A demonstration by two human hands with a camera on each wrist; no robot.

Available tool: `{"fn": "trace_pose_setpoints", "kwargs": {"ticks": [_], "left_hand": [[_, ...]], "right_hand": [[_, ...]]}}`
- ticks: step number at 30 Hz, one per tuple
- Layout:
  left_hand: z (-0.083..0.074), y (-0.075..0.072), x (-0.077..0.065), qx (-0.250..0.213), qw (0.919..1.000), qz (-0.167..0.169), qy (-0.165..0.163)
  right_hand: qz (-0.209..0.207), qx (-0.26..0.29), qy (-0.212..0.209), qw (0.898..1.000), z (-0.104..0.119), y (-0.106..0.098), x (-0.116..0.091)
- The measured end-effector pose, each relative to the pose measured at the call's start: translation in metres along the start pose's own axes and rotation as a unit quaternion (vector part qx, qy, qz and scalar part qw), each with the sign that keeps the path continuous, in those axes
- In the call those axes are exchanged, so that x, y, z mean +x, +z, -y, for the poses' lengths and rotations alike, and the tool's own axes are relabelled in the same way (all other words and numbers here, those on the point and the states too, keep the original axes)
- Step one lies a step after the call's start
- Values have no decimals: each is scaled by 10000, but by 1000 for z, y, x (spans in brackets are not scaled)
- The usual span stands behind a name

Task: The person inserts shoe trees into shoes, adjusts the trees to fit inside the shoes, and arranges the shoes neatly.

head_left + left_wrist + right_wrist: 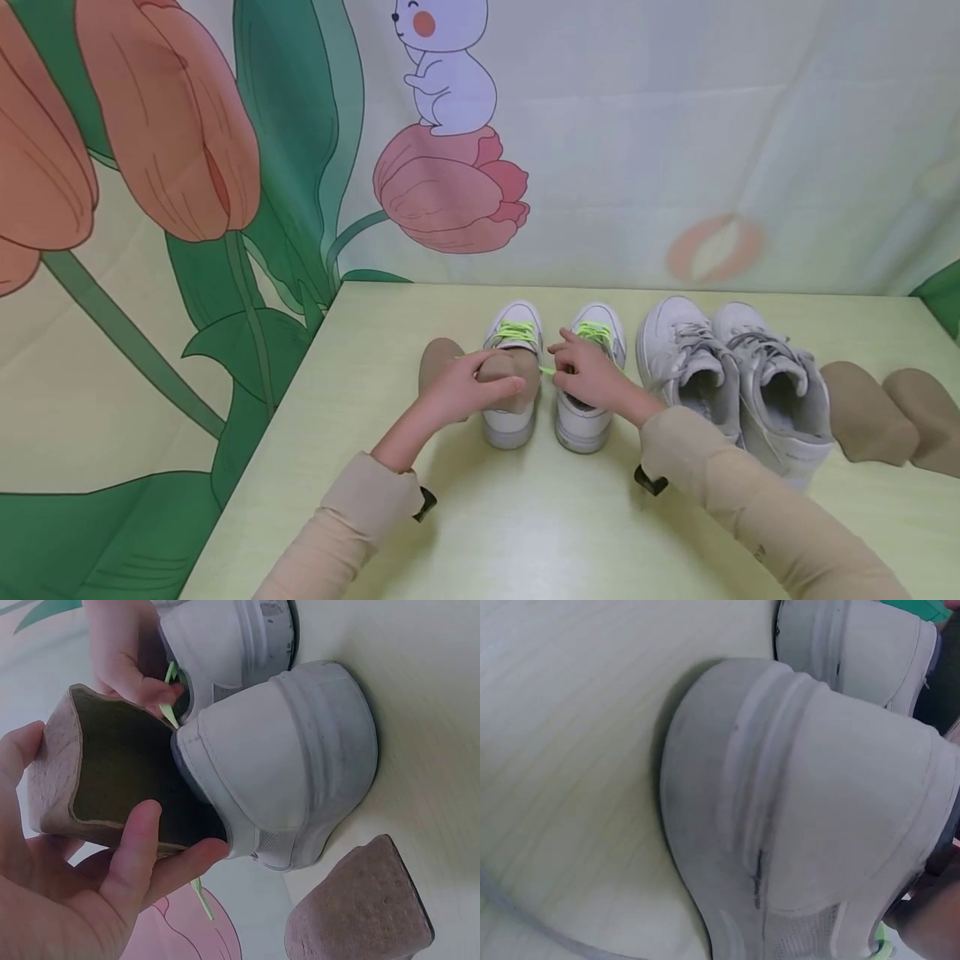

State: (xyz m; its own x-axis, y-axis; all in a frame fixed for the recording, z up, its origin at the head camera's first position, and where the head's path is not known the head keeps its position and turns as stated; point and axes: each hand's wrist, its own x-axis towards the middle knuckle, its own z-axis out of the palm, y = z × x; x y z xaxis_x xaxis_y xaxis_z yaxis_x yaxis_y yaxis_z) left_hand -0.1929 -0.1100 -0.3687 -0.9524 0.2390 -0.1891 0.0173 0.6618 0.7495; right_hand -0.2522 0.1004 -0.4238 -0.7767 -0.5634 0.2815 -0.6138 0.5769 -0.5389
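Note:
My left hand point(468, 385) grips a brown moulded-pulp shoe insert point(56, 761), its hollow back facing the left wrist camera. The insert's front overlaps the opening of a white shoe point(510, 433) with neon green laces point(516, 332). Beside it stands the matching white shoe point(581, 435), also laced in green. Over this shoe's opening, my right hand point(592, 372) has curled fingers and pinches a green lace point(167, 712) that runs across from the first shoe. In the right wrist view, the heel of the second shoe point(855, 795) hides most of that hand.
Another brown insert point(437, 358) lies left of the green-laced shoes. To the right stand two larger white shoes point(660, 333) with pale laces, and beyond them two more brown inserts point(866, 412). A printed cloth point(600, 167) hangs behind the pale table point(525, 533).

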Motion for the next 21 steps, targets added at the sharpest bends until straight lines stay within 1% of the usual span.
{"fn": "trace_pose_setpoints", "kwargs": {"ticks": [3,5,8,10,12,15,19,21], "left_hand": [[2,-2,1,-229,9997,33,0],[3,-4,1,-282,9996,31,59],[5,-4,2,-256,9996,38,117],[6,-4,3,-182,9997,50,152],[5,-3,3,-56,9998,41,162],[1,0,3,220,9995,33,224],[-2,4,4,543,9980,-63,302],[-3,6,4,579,9979,-129,272]], "right_hand": [[-43,267,384,9989,1,-3,-2],[-39,399,635,9972,1,-4,-3],[-91,647,980,9930,2,-6,-5],[-163,742,1128,9907,3,-7,-6],[-234,770,1191,9896,4,-8,-6],[-214,612,1086,9920,5,-10,-6],[121,194,910,9956,6,-13,-5],[351,-31,892,9954,8,-15,-3]]}}
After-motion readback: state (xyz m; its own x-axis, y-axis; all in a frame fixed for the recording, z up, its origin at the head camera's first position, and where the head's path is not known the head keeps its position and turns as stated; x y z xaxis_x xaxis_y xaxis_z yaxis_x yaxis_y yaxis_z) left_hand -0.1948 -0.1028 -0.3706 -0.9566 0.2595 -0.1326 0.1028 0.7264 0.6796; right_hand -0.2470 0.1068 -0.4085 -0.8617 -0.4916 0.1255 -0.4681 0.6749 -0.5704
